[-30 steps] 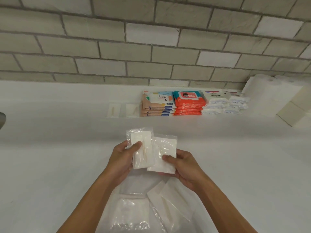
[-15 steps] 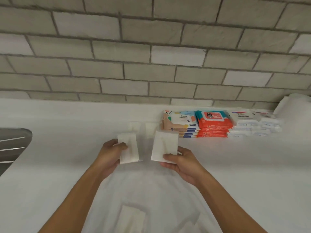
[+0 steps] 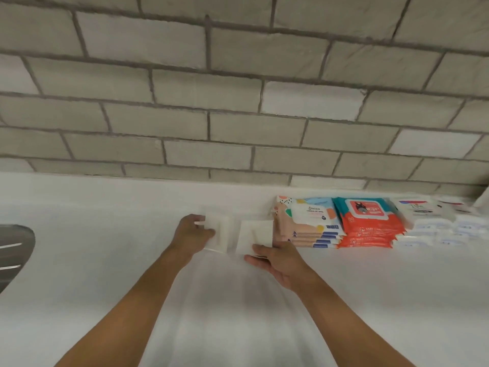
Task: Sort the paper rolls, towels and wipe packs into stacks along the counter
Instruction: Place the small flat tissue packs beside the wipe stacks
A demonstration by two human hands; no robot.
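Observation:
My left hand point(image 3: 191, 233) pinches a small white packet point(image 3: 219, 230) at the back of the white counter point(image 3: 79, 260). My right hand point(image 3: 277, 260) holds a second white packet point(image 3: 255, 236) by its lower edge, just left of the wipe stacks. Whether the packets touch the counter is unclear from the blur. Right of them stands a stack of peach and blue wipe packs point(image 3: 308, 223), then a stack of orange and teal wipe packs point(image 3: 366, 223), then white packs point(image 3: 434, 226).
A grey brick wall point(image 3: 238, 102) rises behind the counter. A metal sink edge point(image 3: 13, 252) shows at the far left. A sliver of a white paper roll point(image 3: 483, 198) sits at the right edge.
Both hands have carried the two white packets away from me toward the wall, close to the left side of the wipe stacks. The view has tilted up, hiding the plastic bag.

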